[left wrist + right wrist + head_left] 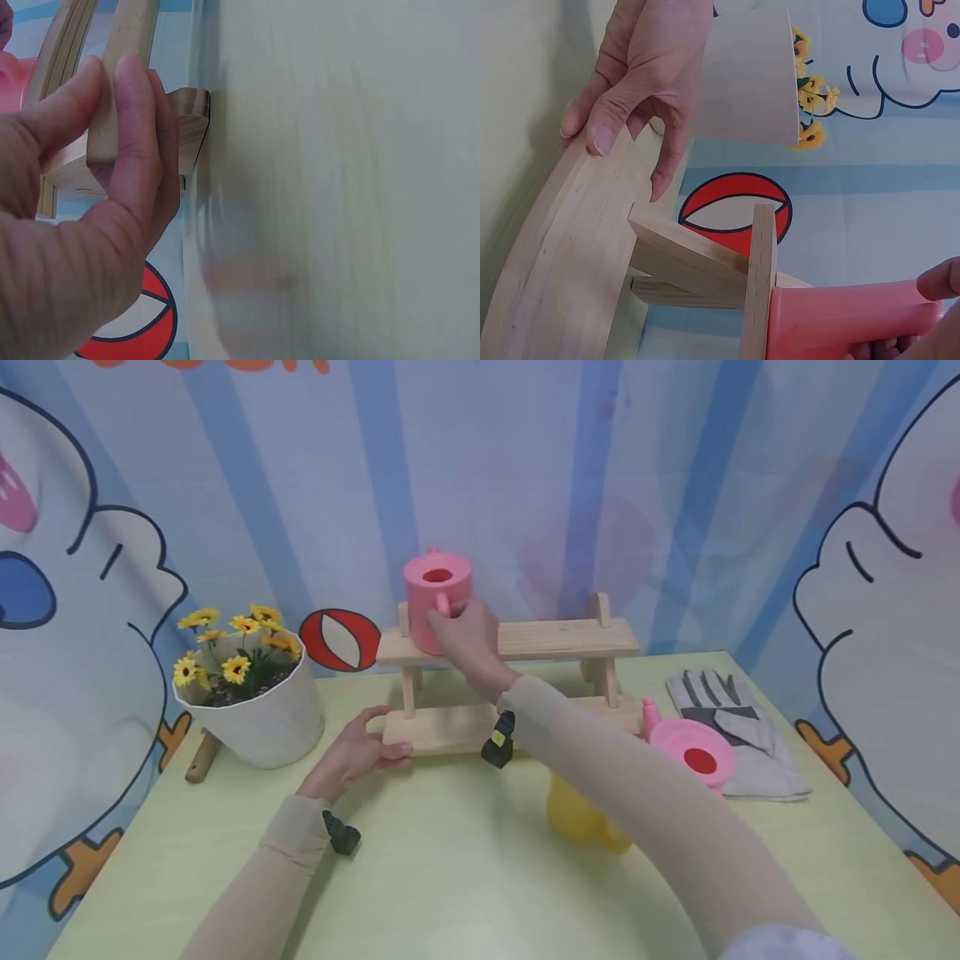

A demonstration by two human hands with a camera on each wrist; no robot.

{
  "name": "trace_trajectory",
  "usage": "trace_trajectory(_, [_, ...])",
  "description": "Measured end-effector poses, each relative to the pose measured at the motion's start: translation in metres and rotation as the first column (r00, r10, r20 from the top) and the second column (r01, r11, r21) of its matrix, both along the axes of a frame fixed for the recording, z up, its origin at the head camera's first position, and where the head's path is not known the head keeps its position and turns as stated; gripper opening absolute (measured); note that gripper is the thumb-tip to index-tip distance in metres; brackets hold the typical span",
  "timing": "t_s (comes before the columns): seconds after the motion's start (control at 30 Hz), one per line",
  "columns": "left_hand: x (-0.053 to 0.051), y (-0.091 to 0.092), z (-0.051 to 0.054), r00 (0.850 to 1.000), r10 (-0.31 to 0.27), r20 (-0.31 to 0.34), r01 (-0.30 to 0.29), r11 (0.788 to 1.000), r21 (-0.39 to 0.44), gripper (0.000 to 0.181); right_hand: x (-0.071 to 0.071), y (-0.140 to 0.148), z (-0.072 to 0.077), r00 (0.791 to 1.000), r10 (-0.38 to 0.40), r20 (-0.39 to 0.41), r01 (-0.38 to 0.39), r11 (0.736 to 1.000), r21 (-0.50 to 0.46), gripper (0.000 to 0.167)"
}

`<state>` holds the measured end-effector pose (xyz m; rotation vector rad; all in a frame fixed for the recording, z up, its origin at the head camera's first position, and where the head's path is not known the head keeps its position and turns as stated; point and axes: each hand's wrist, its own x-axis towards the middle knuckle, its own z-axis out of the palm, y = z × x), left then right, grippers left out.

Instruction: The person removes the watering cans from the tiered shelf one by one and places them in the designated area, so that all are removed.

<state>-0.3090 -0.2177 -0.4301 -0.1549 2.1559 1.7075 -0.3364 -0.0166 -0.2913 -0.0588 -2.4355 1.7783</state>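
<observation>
A pink watering can with a round top opening stands at the left end of the upper board of a two-step wooden rack. My right hand grips its handle; in the right wrist view the pink can meets the upper board, with fingers around its handle side. At the rack's lower left corner, my left hand holds the end of the lower board. In the left wrist view, the left hand has its thumb and fingers on either side of that board.
Partly behind my right forearm are a yellow vessel and a second pink watering can. Grey work gloves lie beside them. A white pot of yellow flowers stands at left, near a wooden handle. A printed curtain hangs behind.
</observation>
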Motion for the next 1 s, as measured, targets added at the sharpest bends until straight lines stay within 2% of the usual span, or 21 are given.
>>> trace_trajectory(0.1, [0.000,-0.001,0.001,1.000,0.002,-0.001,-0.002,1.000,0.001,0.094,-0.003,-0.003,0.001,1.000,-0.004,0.003,0.004,1.000,-0.009,0.018])
trace_trajectory(0.33, [0.001,-0.001,0.000,1.000,-0.009,-0.019,0.009,1.000,0.019,0.094,-0.007,-0.008,0.002,0.999,0.012,0.038,-0.010,0.999,-0.051,0.027])
trace_trajectory(0.5, [0.003,0.000,0.001,1.000,-0.011,-0.026,0.011,1.000,0.018,0.095,-0.009,-0.009,0.000,0.998,0.041,0.053,-0.035,0.994,-0.101,0.022])
trace_trajectory(0.8, [0.002,0.002,0.001,1.000,0.003,-0.012,-0.003,1.000,0.017,0.094,-0.017,-0.009,-0.006,0.993,0.107,0.056,-0.089,0.962,-0.260,0.020])
trace_trajectory(1.0, [0.002,0.001,0.002,1.000,-0.001,-0.009,0.001,1.000,0.009,0.095,-0.017,-0.006,-0.007,0.994,0.104,0.038,-0.091,0.963,-0.254,0.019])
